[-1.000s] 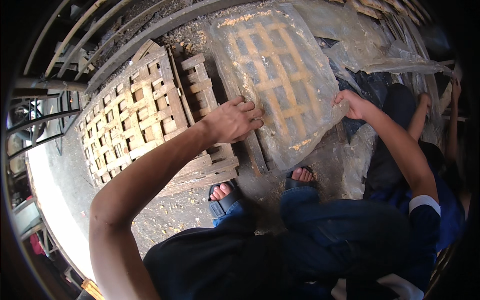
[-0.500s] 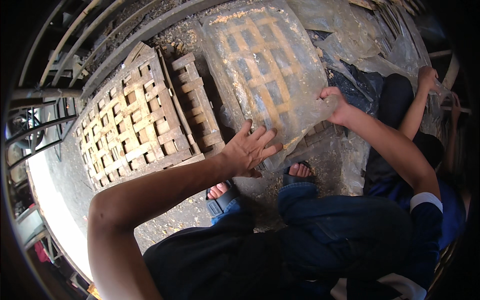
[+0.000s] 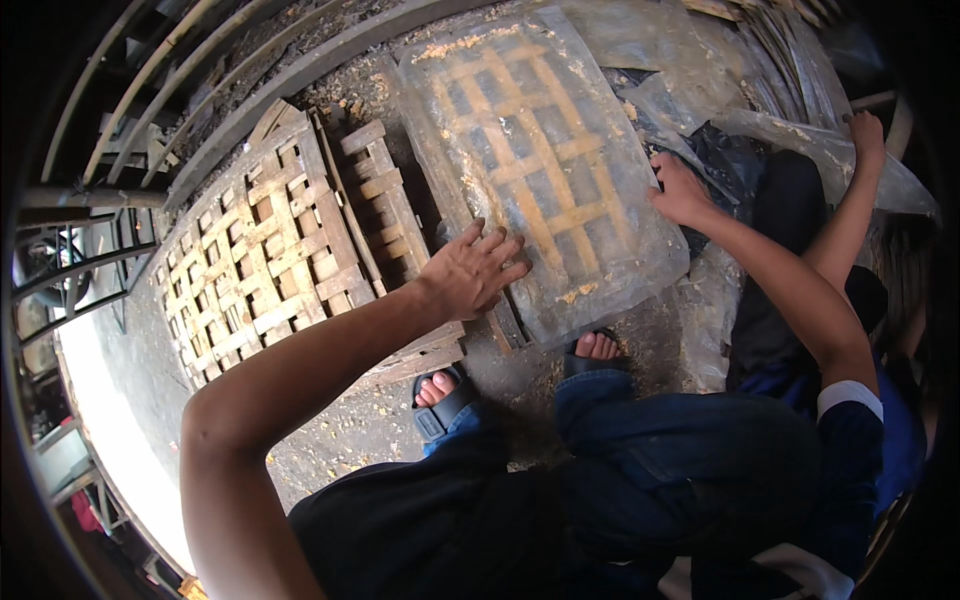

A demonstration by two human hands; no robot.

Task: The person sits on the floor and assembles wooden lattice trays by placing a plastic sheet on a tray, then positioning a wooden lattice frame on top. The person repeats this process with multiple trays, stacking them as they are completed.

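1. At centre, left hand [image 3: 472, 270]: back upward, fingers parted and slightly bent, grasping nothing, fingertips at the left edge of a cloudy plastic sheet [image 3: 625, 235]. Light contact or a slight hover there: impossible to tell.
2. Opposite, right hand [image 3: 683, 190]: beside the sheet's right edge, fingers loosely curled toward it. Impossible to tell whether pinching the plastic or only touching it.
3. Between both hands, the sheet itself: laid flat, with the pale crossing strips of a lattice panel [image 3: 545, 155] showing through. Yellowish crumbs [image 3: 578, 293] along its near and far ends. Under its left side, a narrow wooden strip [image 3: 505, 325].
4. Just left, a slatted wooden panel [image 3: 388, 190], partly tucked behind a larger woven panel [image 3: 255, 235] of pale, flat strips with square gaps.
5. Just right, behind the right hand, crumpled dark plastic [image 3: 722, 160].
6. Farther right, a co-worker's raised hand [image 3: 867, 138], at the edge of another cloudy sheet [image 3: 795, 135]; lower down, part of a blue garment [image 3: 895, 430].
7. Below, two feet [image 3: 600, 346] in black sandals [image 3: 440, 415], on a grey floor [image 3: 330, 430] strewn with crumbs.
8. Toward the upper left rim, a long wooden beam [image 3: 310, 85], several thin poles [image 3: 110, 85] and a black metal frame [image 3: 85, 262].
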